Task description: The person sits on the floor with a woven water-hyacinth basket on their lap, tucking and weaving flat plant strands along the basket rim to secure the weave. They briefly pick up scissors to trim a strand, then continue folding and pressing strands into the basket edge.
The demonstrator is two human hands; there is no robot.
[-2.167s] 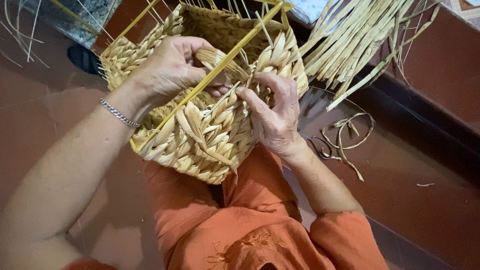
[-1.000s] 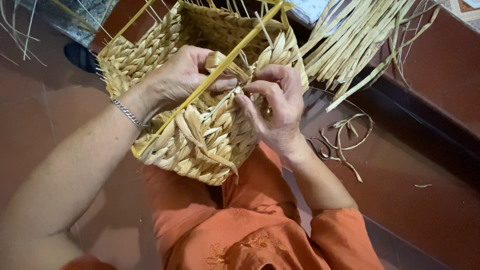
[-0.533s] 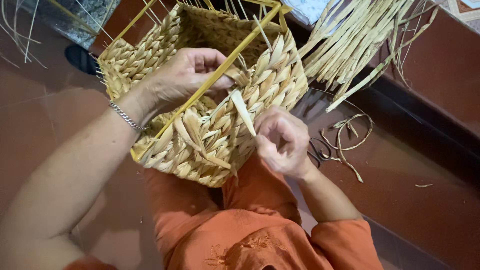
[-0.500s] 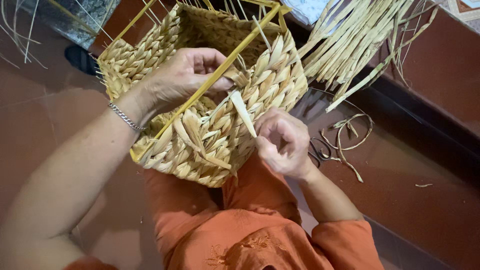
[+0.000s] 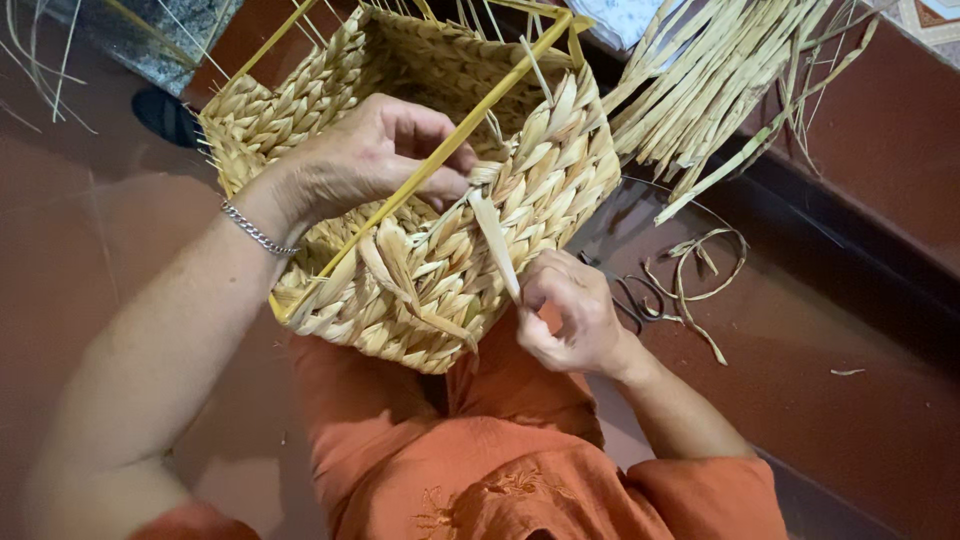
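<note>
Square woven straw basket [image 5: 440, 190], half-plaited on yellow frame rods, rested tilted on your lap. Your left hand [image 5: 375, 155] gripped its rim; your right hand [image 5: 565, 315], just below the basket, pinched a loose straw strand [image 5: 495, 240].

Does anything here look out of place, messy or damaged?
Nothing looks damaged. The woven basket has loose strand ends sticking out of its near side, one pulled taut by the right hand; the left hand grips the rim. Curled strand offcuts lie around scissors on the floor.
</note>
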